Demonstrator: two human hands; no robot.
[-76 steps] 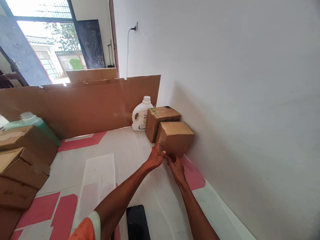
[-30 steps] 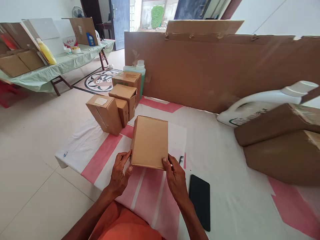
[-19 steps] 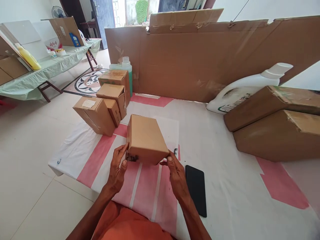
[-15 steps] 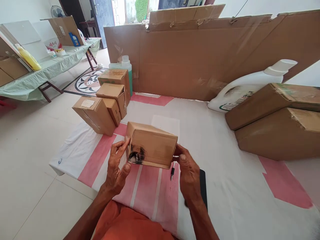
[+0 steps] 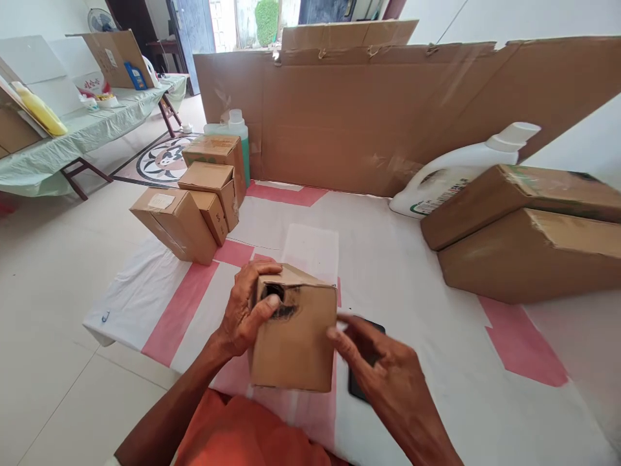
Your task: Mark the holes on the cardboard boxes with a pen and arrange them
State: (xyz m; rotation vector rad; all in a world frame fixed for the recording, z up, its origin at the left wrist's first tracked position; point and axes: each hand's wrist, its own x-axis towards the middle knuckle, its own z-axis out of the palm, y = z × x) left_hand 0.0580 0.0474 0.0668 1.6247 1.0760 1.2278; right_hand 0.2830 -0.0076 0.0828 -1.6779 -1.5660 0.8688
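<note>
A small brown cardboard box (image 5: 298, 349) is tilted up in front of me, with black smudges round a dark hole near its upper left corner. My left hand (image 5: 245, 310) grips that corner, its fingers over the top and side and its thumb beside the hole. At the box's right edge, my right hand (image 5: 383, 362) has its thumb on the front and a fingertip against the side; the other fingers are partly hidden. Partly under my right hand lies a flat black thing (image 5: 358, 385), looking like a phone.
Several cardboard boxes (image 5: 177, 223) stand at the left, before a bottle of green liquid (image 5: 245, 145). A white jug (image 5: 451, 168) and two larger boxes (image 5: 504, 252) are at the right. A tall cardboard panel (image 5: 334, 123) closes off the back of the cloth-covered table (image 5: 398, 265).
The box has been turned, bringing its smudged corner from lower left to upper left. My left hand has closed round that corner. The pen seen earlier is now hidden.
</note>
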